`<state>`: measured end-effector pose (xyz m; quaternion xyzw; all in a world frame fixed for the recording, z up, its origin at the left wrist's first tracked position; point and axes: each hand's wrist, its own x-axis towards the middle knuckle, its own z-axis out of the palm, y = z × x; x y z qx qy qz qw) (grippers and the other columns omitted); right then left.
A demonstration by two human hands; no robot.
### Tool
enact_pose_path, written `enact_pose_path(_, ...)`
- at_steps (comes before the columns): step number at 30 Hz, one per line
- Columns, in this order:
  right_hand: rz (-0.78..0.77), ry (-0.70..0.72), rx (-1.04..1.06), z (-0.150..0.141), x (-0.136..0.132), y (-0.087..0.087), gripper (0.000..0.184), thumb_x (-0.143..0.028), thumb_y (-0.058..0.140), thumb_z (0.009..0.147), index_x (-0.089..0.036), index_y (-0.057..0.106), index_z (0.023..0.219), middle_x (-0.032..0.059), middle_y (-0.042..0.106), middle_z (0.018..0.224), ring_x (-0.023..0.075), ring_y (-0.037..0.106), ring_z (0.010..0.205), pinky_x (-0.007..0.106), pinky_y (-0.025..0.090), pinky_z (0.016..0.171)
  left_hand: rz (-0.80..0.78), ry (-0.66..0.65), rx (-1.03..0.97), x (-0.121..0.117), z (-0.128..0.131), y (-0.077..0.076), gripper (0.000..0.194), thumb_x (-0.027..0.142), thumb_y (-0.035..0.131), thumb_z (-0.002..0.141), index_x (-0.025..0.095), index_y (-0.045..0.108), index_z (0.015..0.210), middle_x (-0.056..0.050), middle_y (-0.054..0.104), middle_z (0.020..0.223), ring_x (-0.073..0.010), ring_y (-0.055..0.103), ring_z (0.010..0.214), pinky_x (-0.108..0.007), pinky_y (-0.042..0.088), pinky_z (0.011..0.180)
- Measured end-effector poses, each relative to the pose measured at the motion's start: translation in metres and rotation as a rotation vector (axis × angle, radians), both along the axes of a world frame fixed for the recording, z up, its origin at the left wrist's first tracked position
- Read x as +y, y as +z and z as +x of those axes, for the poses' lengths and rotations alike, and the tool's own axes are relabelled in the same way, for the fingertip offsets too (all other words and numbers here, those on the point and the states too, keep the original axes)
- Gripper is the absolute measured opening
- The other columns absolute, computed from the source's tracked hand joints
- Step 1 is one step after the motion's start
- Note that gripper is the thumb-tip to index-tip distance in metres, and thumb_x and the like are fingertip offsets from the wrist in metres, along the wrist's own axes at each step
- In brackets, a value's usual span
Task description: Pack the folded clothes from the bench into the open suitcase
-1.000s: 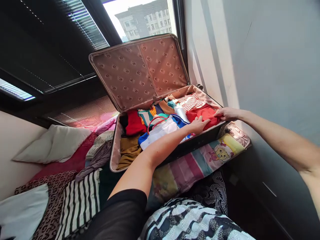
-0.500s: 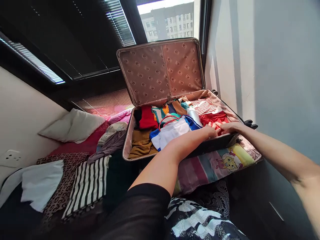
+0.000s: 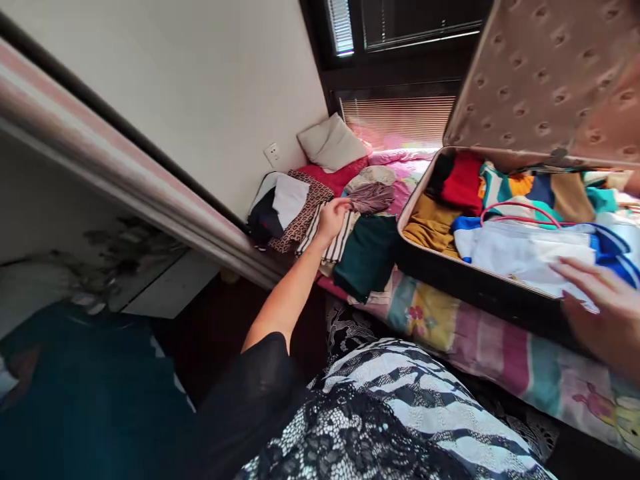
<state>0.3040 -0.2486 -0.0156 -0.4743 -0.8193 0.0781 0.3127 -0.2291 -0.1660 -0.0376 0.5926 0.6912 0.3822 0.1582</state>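
My left hand [image 3: 334,219] is over a black-and-white striped garment [image 3: 341,241] on the bed, its fingers loosely bent and nothing visible in them. I cannot tell whether it touches the cloth. Close by lie a dark green folded garment [image 3: 367,257] and a mauve crumpled cloth [image 3: 371,197]. At the right, my right hand [image 3: 597,287], smeared by motion, has its fingers stretched out over a white-and-blue garment [image 3: 525,250] at the front of the open suitcase [image 3: 500,297]. A clear bag with red handles [image 3: 520,207] seems to lie there too.
Red [image 3: 463,183] and mustard [image 3: 433,223] clothes fill the suitcase's left side; its raised lid [image 3: 540,87] leans back. A leopard-print cloth [image 3: 307,207], white cloth [image 3: 290,200] and pillow [image 3: 333,143] are on the bed. A wall [image 3: 225,100] rises at left.
The view has swung left. My left hand has left the red clothing in the suitcase and is now over the striped garment. My right hand has moved off the red clothing to the white-and-blue garment.
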Motion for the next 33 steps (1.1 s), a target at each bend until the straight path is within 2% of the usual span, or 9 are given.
enact_pose_path(4,-0.123,0.358,-0.134,-0.165,-0.004,-0.033,0.053,-0.037,0.034,0.11,-0.03,0.065,0.152,0.0131,0.058,0.158,0.0271,0.064,0.138,0.048,0.057,0.115,-0.403,0.385,0.164,-0.056,-0.087,-0.037,0.04,0.021,0.051,0.104,0.01,0.065,0.141,-0.019,0.068,0.145,-0.0252,0.064,0.136,-0.034,0.049,0.115)
enact_pose_path(7,-0.276,0.47,-0.337,-0.267,0.017,-0.065,0.056,-0.031,0.043,0.108,-0.021,0.056,0.162,0.0165,0.035,0.174,0.0326,0.044,0.157,0.054,0.048,0.123,-0.508,0.418,0.156,-0.081,-0.106,-0.064,0.049,0.031,0.06,0.102,0.013,0.059,0.148,-0.023,0.058,0.155,-0.0326,0.059,0.142,-0.042,0.048,0.116)
enact_pose_path(10,-0.412,0.397,-0.593,-0.322,0.039,-0.098,0.063,-0.037,0.054,0.108,-0.021,0.047,0.169,0.0202,0.02,0.179,0.0406,0.024,0.166,0.062,0.041,0.124,-0.497,0.43,0.237,-0.09,-0.101,-0.076,0.055,0.036,0.056,0.105,0.016,0.052,0.156,-0.024,0.047,0.164,-0.0374,0.047,0.152,-0.05,0.042,0.121)
enact_pose_path(13,-0.409,0.371,-0.741,-0.335,0.048,-0.125,0.066,-0.04,0.054,0.109,-0.022,0.041,0.172,0.0212,0.018,0.179,0.0407,0.019,0.167,0.061,0.032,0.128,-0.332,0.339,0.373,-0.097,-0.076,-0.082,0.05,0.032,0.053,0.106,0.015,0.055,0.153,-0.021,0.035,0.173,-0.0361,0.029,0.164,-0.053,0.029,0.131)
enact_pose_path(16,-0.355,0.38,-0.755,-0.328,0.049,-0.145,0.067,-0.039,0.051,0.11,-0.023,0.038,0.173,0.0204,0.016,0.18,0.0381,0.02,0.167,0.06,0.032,0.129,-0.25,0.005,0.352,-0.113,-0.035,-0.098,0.048,0.034,0.059,0.105,0.015,0.061,0.148,-0.019,0.043,0.169,-0.0308,0.037,0.16,-0.046,0.03,0.133)
enact_pose_path(20,-0.338,0.393,-0.698,-0.314,0.05,-0.162,0.065,-0.039,0.052,0.108,-0.021,0.044,0.17,0.0201,0.023,0.178,0.0374,0.028,0.165,0.059,0.037,0.126,-0.325,-0.291,0.301,-0.135,0.016,-0.132,0.086,0.048,0.087,0.086,0.016,0.053,0.158,-0.022,0.038,0.172,-0.0381,0.033,0.162,-0.055,0.032,0.13)
enact_pose_path(24,-0.369,0.409,-0.525,-0.299,0.055,-0.169,0.056,-0.038,0.052,0.107,-0.022,0.057,0.161,0.0178,0.04,0.172,0.0374,0.04,0.159,0.061,0.043,0.122,-0.293,-0.249,0.334,-0.136,0.028,-0.149,0.066,0.032,0.077,0.097,0.019,0.056,0.158,-0.02,0.041,0.171,-0.0349,0.037,0.16,-0.053,0.035,0.128)
enact_pose_path(27,-0.391,0.383,-0.267,-0.284,0.055,-0.171,0.049,-0.041,0.052,0.106,-0.023,0.067,0.15,0.0156,0.058,0.157,0.0344,0.053,0.148,0.057,0.049,0.119,-0.277,-0.219,0.315,-0.121,0.02,-0.145,0.042,0.029,0.065,0.104,0.022,0.069,0.145,-0.015,0.057,0.158,-0.0314,0.053,0.147,-0.048,0.043,0.123)
enact_pose_path(33,-0.321,0.229,0.084,-0.269,0.038,-0.18,0.043,-0.037,0.046,0.104,-0.021,0.078,0.128,0.0149,0.072,0.133,0.0305,0.067,0.125,0.052,0.055,0.113,-0.264,-0.11,0.138,-0.089,0.012,-0.133,0.036,0.026,0.055,0.109,0.016,0.071,0.139,-0.017,0.063,0.148,-0.0266,0.06,0.142,-0.039,0.044,0.124)
